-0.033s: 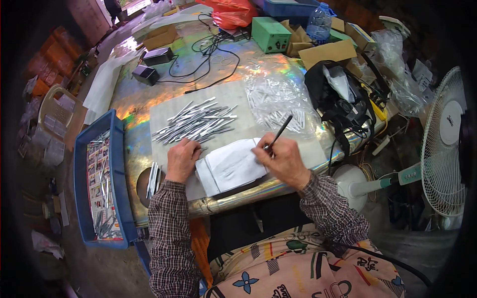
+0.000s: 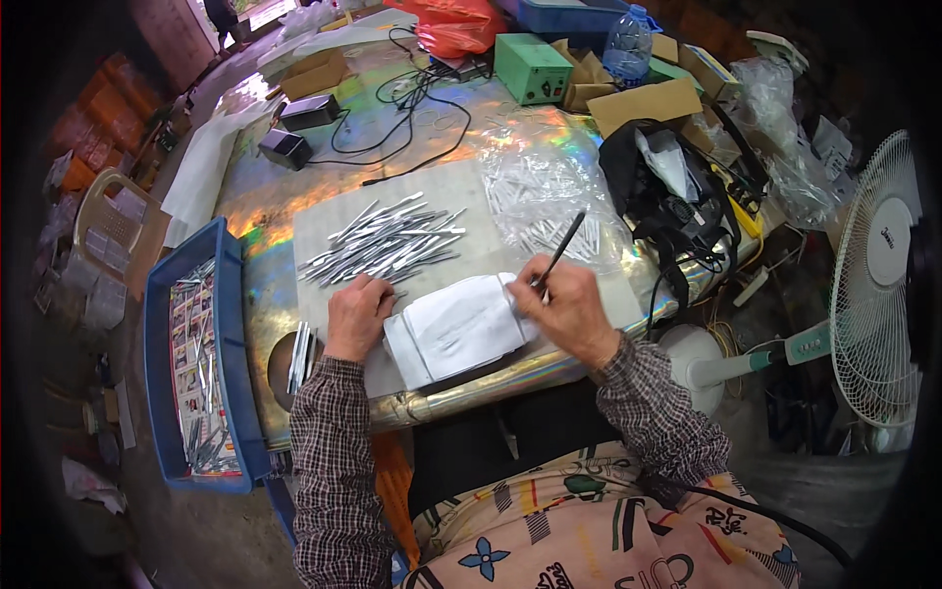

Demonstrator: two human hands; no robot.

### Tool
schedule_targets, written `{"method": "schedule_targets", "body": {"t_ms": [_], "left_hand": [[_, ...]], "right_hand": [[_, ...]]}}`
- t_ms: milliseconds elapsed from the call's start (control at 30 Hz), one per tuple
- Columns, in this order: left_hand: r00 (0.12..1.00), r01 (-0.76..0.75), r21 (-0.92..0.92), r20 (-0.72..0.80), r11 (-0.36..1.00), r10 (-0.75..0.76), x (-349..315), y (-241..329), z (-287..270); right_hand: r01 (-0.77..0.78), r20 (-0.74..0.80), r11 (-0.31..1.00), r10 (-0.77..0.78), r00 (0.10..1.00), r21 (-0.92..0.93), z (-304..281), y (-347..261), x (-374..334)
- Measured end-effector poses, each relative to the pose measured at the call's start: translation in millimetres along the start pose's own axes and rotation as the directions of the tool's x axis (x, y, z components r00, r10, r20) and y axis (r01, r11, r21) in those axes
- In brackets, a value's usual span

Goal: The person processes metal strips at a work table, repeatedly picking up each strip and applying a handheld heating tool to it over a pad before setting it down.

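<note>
My right hand (image 2: 569, 306) grips a slim black pen-like tool (image 2: 566, 245), its upper end slanting up and right. That hand is at the right end of a white pad (image 2: 453, 329), which looks cloth-covered and has grey smudges on top. Beside the pad's left end, my left hand (image 2: 356, 314) is closed, its fingers curled down on the grey sheet; what it pinches, if anything, is hidden. Just beyond the left hand lies a loose pile of thin silver metal sticks (image 2: 388, 239). A few similar sticks (image 2: 300, 358) lean in a round brown dish (image 2: 280, 365) beside my left wrist.
A blue tray (image 2: 235, 339) with more sticks stands at the left. Clear plastic bags (image 2: 549, 196) of pale sticks lie beyond my right hand, near a black bag (image 2: 677, 206). A green box (image 2: 533, 69) and cables (image 2: 422, 108) are farther back; a fan (image 2: 873, 285) stands right.
My right hand has moved slightly to the right with the black tool, toward the pad's right end. My left hand has kept its place beside the pad.
</note>
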State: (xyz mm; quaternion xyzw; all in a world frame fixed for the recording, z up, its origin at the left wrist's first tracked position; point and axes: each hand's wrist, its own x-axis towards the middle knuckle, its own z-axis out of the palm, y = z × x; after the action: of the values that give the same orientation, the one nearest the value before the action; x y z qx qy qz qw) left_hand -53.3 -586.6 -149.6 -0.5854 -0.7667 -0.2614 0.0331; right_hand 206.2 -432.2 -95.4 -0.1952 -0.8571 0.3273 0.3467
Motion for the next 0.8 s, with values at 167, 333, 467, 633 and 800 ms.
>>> {"method": "schedule_targets", "body": {"t_ms": [167,333,467,633,800], "left_hand": [[0.996,-0.087,0.034,-0.012,0.996,0.087,2,-7,5],[0.988,-0.121,0.051,-0.095,0.991,0.125,-1,-8,9],[0.989,-0.095,0.16,-0.094,0.983,0.111,-1,1,6],[0.983,-0.089,0.174,-0.145,0.981,0.114,-3,10,-6],[0.965,0.012,0.019,-0.262,1.0,-0.007,-9,27,-28]], "right_hand": [[-0.096,-0.044,0.963,0.087,0.995,-0.251,-26,57,8],[-0.076,0.048,0.889,0.109,0.993,-0.452,-23,73,7],[-0.085,0.036,0.847,0.121,0.992,-0.524,-16,86,13],[-0.042,0.038,0.832,0.075,0.996,-0.553,-11,94,14],[-0.078,0.033,0.809,0.119,0.992,-0.582,-6,96,15]]}}
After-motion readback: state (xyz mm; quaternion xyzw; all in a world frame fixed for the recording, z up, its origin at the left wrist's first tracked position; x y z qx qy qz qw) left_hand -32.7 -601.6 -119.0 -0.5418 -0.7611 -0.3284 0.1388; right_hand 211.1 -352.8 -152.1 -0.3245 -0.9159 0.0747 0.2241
